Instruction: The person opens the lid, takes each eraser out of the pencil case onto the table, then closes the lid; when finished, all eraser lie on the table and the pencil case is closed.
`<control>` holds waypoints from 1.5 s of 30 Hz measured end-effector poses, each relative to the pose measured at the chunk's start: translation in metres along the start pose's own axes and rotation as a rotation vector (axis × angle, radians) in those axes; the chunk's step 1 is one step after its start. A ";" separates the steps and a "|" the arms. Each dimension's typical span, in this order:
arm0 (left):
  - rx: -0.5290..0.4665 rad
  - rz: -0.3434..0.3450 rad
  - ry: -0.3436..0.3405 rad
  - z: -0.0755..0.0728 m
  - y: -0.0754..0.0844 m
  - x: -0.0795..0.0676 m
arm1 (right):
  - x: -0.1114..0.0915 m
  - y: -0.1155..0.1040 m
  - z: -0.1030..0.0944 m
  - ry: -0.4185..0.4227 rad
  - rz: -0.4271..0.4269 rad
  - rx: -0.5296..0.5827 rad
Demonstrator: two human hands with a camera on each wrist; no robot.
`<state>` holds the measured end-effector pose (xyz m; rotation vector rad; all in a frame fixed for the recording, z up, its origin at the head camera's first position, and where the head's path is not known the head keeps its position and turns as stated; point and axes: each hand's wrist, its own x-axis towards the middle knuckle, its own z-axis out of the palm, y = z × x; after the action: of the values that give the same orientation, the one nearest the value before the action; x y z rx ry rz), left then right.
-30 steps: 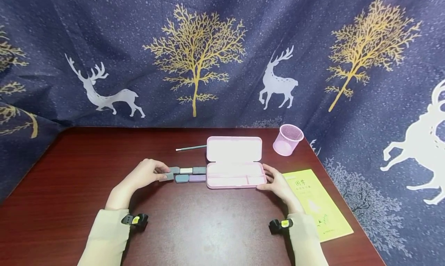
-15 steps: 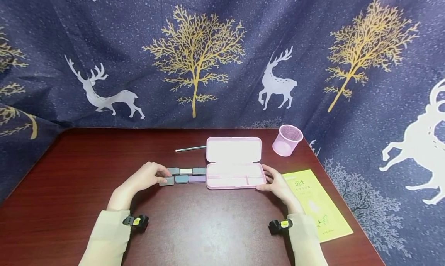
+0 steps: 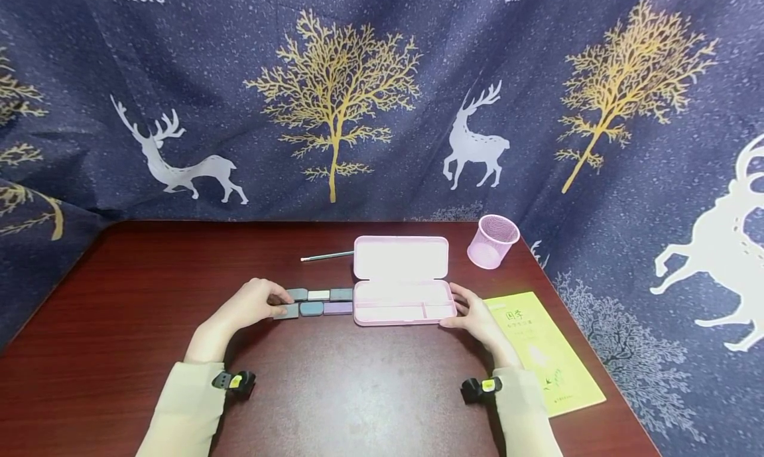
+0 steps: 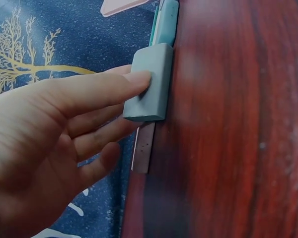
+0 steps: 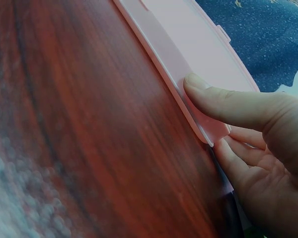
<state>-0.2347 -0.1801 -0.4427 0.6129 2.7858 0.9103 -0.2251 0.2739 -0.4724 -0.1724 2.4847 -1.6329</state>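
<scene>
My left hand (image 3: 253,302) pinches a grey-green, eraser-like block (image 4: 151,84), thumb on its near face and fingers behind. This block sits at the left end of the front row, beside a teal block (image 3: 312,308) and a purple block (image 3: 338,308). Behind them runs a second row with a grey-green block (image 3: 297,295), a cream block (image 3: 319,295) and a dark teal block (image 3: 341,294). An opened pink pencil case (image 3: 388,313) lies right of both rows, lid tipped back. My right hand (image 3: 474,316) grips its right end, thumb at the front rim, fingers round the side.
A green pencil (image 3: 325,256) lies behind the blocks, reaching to the case's lid. The pink mesh pen holder (image 3: 486,251) stands at the back right. Beneath the right forearm is a yellow-green book (image 3: 552,357). A dark blue printed cloth (image 3: 382,178) hangs along the table's far edge.
My left hand has lowered its block a little toward me, and the block has come level with the front row. The right hand keeps its place on the pencil case.
</scene>
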 end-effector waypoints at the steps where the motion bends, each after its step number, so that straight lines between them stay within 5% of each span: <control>1: 0.006 0.011 0.003 0.000 -0.001 0.000 | 0.000 0.000 0.000 0.000 -0.001 -0.001; 16: 0.070 0.072 0.060 0.003 -0.004 -0.001 | -0.002 -0.004 0.000 -0.003 -0.004 0.009; 45: 0.067 0.084 0.028 0.004 -0.008 -0.001 | -0.002 -0.003 -0.001 -0.009 -0.002 0.014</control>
<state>-0.2354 -0.1836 -0.4506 0.7385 2.8453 0.8500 -0.2236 0.2735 -0.4689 -0.1803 2.4672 -1.6458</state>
